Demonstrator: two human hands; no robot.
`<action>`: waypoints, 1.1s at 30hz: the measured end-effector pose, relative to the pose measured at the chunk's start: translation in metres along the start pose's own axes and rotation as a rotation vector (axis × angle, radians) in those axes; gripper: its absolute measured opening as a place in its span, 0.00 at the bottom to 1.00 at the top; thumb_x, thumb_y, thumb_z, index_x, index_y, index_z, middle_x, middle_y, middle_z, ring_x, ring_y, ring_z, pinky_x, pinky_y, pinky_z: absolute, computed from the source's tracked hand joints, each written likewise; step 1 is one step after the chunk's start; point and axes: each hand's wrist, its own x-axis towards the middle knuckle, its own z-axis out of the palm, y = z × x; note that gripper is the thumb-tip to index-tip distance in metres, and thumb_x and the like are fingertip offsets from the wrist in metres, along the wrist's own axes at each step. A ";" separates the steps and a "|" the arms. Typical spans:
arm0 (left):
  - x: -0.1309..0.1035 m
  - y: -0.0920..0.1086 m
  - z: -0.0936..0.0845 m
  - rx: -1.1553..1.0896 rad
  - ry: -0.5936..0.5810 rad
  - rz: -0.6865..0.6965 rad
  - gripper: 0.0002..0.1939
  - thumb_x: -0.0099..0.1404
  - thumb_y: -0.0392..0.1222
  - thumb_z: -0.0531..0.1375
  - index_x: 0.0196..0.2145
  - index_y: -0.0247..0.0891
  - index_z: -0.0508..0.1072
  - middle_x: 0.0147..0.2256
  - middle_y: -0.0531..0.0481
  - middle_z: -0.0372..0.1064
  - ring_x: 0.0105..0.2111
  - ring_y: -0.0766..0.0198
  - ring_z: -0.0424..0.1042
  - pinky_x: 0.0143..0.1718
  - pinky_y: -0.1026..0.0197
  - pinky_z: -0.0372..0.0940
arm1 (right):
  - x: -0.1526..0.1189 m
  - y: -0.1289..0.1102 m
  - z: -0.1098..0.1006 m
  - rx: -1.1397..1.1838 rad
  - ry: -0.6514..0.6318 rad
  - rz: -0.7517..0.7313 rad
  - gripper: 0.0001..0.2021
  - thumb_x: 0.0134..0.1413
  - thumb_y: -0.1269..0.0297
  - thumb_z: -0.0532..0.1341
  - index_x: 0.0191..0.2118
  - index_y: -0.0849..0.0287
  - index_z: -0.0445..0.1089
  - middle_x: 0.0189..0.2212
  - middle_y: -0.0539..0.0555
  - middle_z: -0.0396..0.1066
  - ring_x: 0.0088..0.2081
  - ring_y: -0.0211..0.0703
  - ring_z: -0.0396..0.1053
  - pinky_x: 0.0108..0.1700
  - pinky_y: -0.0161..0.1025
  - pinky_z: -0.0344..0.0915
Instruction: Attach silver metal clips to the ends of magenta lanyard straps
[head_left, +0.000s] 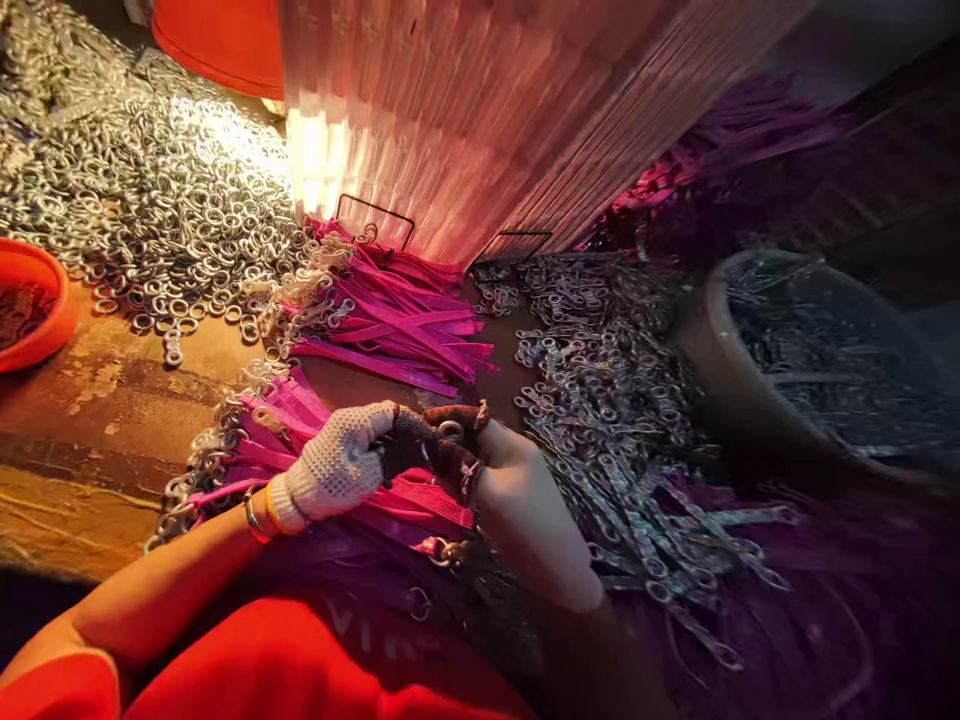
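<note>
The left hand (337,465) wears a white glove with dots and dark tips. The right hand (517,485) has dark covers on its fingers, and its palm is bare. The two hands meet, tips touching or almost touching. The right fingers are bent and pinch a small ring (451,430). The left fingers curl right beside it, but I can't tell if they grip anything, because the tips are too dark.

Pink straps (412,325) lie in a bunch just past the fingers. More pink straps lie under the left hand and to the left of the fingers, with metal bits on their ends. Far to the left, past the fingers, is a big heap of rings (187,220), with a red bowl (64,310) beside it. Right of the fingers is a pile of metal clips (615,400), and farther right stands a bucket (720,330).
</note>
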 end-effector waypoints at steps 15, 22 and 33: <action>0.001 0.018 0.012 -0.199 -0.291 -0.530 0.19 0.64 0.52 0.59 0.23 0.35 0.66 0.16 0.56 0.59 0.14 0.74 0.54 0.14 0.69 0.47 | -0.008 0.004 -0.035 -0.940 -0.179 -0.737 0.08 0.46 0.66 0.61 0.35 0.60 0.68 0.31 0.56 0.69 0.31 0.44 0.65 0.33 0.38 0.58; 0.000 0.032 0.026 -0.014 -0.305 -0.357 0.14 0.67 0.49 0.58 0.30 0.35 0.67 0.21 0.54 0.65 0.16 0.73 0.61 0.16 0.70 0.55 | -0.022 0.009 -0.035 -1.194 -0.011 -0.701 0.04 0.39 0.64 0.60 0.22 0.57 0.65 0.23 0.53 0.67 0.24 0.39 0.58 0.28 0.40 0.46; 0.072 0.026 0.044 0.501 -0.347 -0.346 0.13 0.69 0.42 0.50 0.30 0.36 0.68 0.21 0.53 0.66 0.18 0.70 0.63 0.20 0.68 0.58 | -0.030 0.042 -0.052 -1.065 0.316 -0.405 0.06 0.43 0.74 0.53 0.23 0.56 0.63 0.19 0.53 0.66 0.21 0.40 0.59 0.27 0.39 0.46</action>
